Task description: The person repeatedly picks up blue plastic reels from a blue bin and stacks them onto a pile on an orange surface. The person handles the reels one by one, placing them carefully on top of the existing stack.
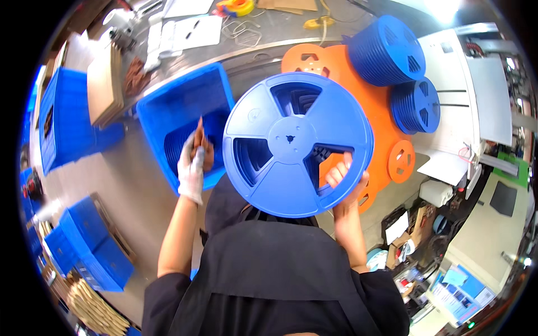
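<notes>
A large blue plastic reel with wedge-shaped openings is in front of my chest. My right hand is closed around its lower right rim, with the fingers showing through an opening. Left of the reel, my left hand, in a white glove with some bare fingertips, pinches what looks like a brown rag. This hand is above a blue bin, where more blue reels lie stacked. The big reel covers part of what is behind it.
Two stacks of blue reels stand on orange discs at the far right. Along the back runs a grey workbench with papers, cord and yellow tape. Blue crates sit on the left floor; a pale table is at right.
</notes>
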Demonstrator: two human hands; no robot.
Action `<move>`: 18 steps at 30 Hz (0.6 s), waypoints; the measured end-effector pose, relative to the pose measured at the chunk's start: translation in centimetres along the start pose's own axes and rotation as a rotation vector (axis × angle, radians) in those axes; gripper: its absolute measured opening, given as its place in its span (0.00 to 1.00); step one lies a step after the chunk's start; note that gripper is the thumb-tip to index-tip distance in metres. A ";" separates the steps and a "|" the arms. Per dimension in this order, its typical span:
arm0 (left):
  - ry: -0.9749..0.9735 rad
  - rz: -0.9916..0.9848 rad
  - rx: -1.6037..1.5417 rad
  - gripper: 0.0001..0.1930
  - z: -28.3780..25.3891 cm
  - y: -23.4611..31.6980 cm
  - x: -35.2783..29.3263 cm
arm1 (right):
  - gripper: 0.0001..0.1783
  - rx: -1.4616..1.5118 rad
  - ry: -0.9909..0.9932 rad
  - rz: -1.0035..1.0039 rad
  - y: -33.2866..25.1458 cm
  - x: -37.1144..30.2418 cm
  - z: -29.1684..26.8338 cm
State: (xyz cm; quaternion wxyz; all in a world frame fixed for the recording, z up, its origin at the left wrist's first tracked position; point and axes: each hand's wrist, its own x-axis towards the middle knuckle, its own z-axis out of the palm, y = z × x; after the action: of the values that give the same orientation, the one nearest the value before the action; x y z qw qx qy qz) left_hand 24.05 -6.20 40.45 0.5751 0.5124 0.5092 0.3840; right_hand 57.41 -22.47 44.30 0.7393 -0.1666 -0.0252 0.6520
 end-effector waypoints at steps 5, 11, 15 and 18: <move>-0.284 0.383 0.496 0.15 3.9 7.5 1.7 | 0.19 0.105 -0.132 0.040 6.2 -3.1 2.8; -0.680 0.795 0.436 0.21 8.1 9.6 -4.1 | 0.23 -0.063 0.041 0.070 7.7 -5.8 5.0; -0.394 -0.243 -0.409 0.17 3.7 -3.9 -1.6 | 0.25 -0.164 0.148 -0.002 9.2 -6.1 6.9; -0.408 0.434 0.445 0.21 -2.5 -6.9 -2.1 | 0.22 -0.145 0.160 -0.084 9.0 -6.3 6.9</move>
State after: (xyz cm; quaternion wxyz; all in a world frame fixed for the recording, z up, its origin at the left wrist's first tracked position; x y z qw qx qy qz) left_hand 20.62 -8.93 34.18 0.4445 0.7870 0.3344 0.2668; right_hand 46.15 -26.24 49.44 0.7515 -0.2699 -0.0201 0.6017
